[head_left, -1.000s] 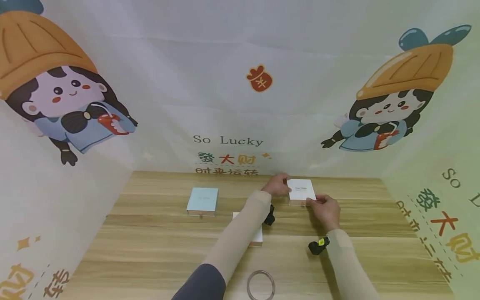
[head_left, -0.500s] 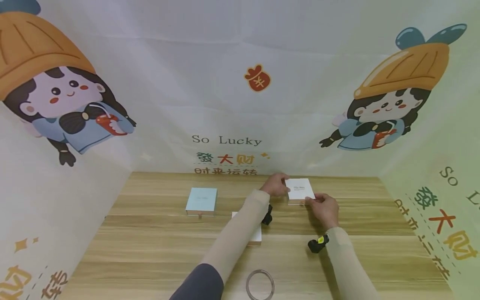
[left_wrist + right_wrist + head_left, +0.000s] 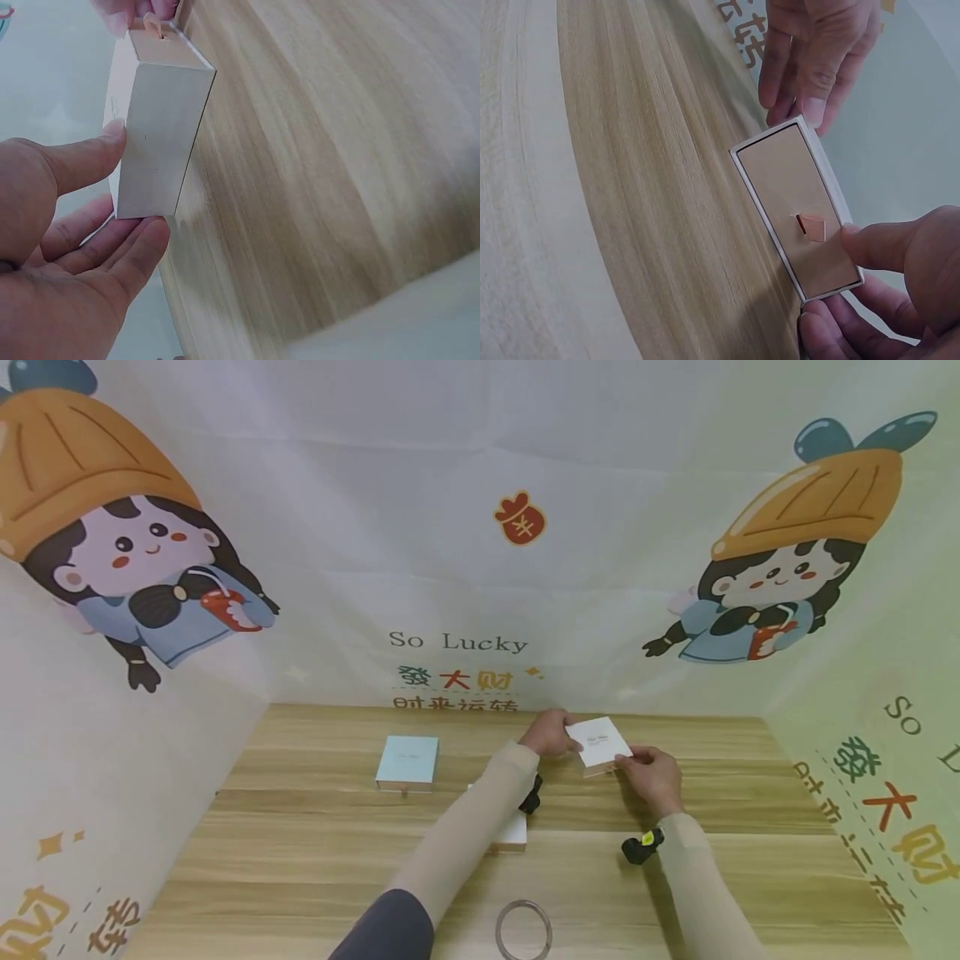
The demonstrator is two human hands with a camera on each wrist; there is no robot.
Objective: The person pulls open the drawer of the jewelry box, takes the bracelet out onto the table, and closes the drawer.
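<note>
Both hands hold a small white drawer-style box [image 3: 598, 743] at the back right of the table. My left hand [image 3: 551, 732] grips its far left side; in the left wrist view the thumb lies on the printed top and the fingers curl under the end. My right hand [image 3: 654, 779] pinches the near right corner, thumb on top and fingers below. The right wrist view shows the box's peach drawer front, pushed in flush, with a short ribbon pull tab [image 3: 814, 227]. Another white box [image 3: 512, 833] is partly hidden under the left forearm.
On the wooden table [image 3: 300, 852], a light blue box [image 3: 407, 763] with a small tab stands at the left. Near the front edge lies a translucent brownish ring [image 3: 523, 931]. Printed cloth walls [image 3: 420, 568] enclose the table's back and sides.
The white box, earlier square to the back edge, is now turned slightly and tilted between both hands. The hands have barely shifted, and the other boxes and the ring stay put.
</note>
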